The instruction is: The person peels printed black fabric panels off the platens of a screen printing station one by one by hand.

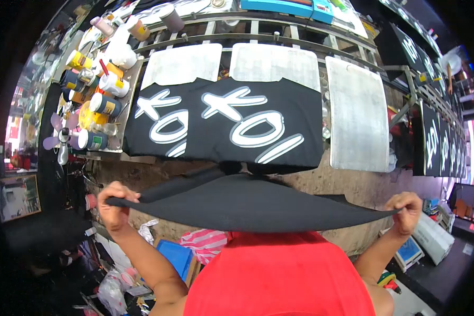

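Observation:
A plain black cloth (247, 208) is stretched wide in front of my red top. Its left corner is pinched in my left hand (117, 203), and my right hand (404, 209) grips the opposite corner. Beyond it, two black fabric pieces with white and grey lettering lie side by side, the left one (142, 131) partly covered by the right one (305, 113). They rest over two pale boards, a left board (181, 62) and a middle board (274, 60). A third board (357, 113) stands bare to their right.
Paint tubs (113, 84) crowd a shelf at the left, beside a small purple fan (63, 134). More printed black pieces (432, 142) hang along a rack at the right. A blue tray (176, 255) and a striped pink bag (205, 243) sit low near my left arm.

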A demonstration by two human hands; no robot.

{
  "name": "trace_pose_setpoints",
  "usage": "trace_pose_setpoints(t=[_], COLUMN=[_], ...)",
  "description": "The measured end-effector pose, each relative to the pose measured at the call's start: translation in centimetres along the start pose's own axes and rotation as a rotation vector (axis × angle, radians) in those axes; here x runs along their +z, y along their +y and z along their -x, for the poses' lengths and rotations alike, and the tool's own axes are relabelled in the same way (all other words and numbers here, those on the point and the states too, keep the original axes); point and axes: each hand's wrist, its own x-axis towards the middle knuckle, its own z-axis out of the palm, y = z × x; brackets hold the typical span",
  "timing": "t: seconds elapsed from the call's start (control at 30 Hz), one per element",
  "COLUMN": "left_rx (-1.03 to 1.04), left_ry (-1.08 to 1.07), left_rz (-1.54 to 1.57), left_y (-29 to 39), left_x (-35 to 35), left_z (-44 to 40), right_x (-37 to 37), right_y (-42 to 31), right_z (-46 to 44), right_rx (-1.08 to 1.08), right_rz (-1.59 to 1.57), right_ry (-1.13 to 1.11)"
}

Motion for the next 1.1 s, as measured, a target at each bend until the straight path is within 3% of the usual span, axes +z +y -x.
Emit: trace_pose_setpoints(t=[0.1, 0.17, 0.2, 0.23, 0.3, 0.37, 0.4, 0.43, 0.53, 0.63, 0.77, 0.83, 0.9, 0.97, 1.1], left_rx=[0.079, 0.034, -0.095, -0.223, -0.364, -0.504, -0.501, -0.499, -0.633, -0.573, -0.649, -0.526, -0.606, -0.385, -0.159], left_ry=[-0.052, 0.025, 0.081, 0.138, 0.046, -0.029, -0.060, -0.093, -0.133, -0.135, -0.153, -0.141, -0.168, -0.318, -0.334], left_rz=[0.120, -0.078, -0.162, -0.249, -0.270, -0.521, -0.678, -0.836, -1.040, -1.127, -1.093, -1.113, -1.076, -1.284, -1.245], left_y=[0.2, -3.0, -5.3, -7.8, -13.6, -19.8, -23.3, -27.1, -37.5, -36.8, -33.9, -34.2, -34.6, -34.8, -33.4], left_x=[-0.5, -2.7, -2.8, -2.8, -0.8, 1.0, 1.3, 1.3, -1.0, 0.7, 2.3, 2.1, 2.1, 2.5, 6.0], left_z=[-5.7, -9.8, -12.6, -15.7, -21.4, -25.8, -27.3, -28.2, -28.6, -29.0, -29.9, -29.6, -29.5, -29.2, -29.6], right_x=[0.0, -0.6, -0.7, -0.7, -0.4, 0.7, 0.8, 1.3, 1.7, 1.5, 1.5, 2.0, 2.8, 3.3, 3.9], right_y=[0.0, 2.6, 4.6, 7.2, 13.6, 20.6, 25.0, 28.5, 37.3, 40.0, 40.5, 39.5, 38.9, 39.4, 39.5], right_z=[-3.5, -7.2, -9.8, -12.8, -18.6, -23.1, -24.6, -25.7, -26.7, -26.6, -26.5, -26.8, -26.6, -26.5, -26.8], right_rx=[-0.119, -0.030, 0.063, 0.157, 0.249, 0.459, 0.430, 0.551, 0.615, 0.619, 0.540, 0.487, 0.435, 0.191, 0.286], right_rz=[-0.034, 0.139, 0.218, 0.294, 0.309, 0.277, 0.378, 0.445, 0.654, 0.707, 0.668, 0.736, 0.806, 1.006, 0.893], right_ry=[0.016, 0.159, 0.193, 0.226, 0.124, 0.106, 0.098, 0.134, 0.138, 0.166, 0.198, 0.168, 0.144, 0.136, 0.189])
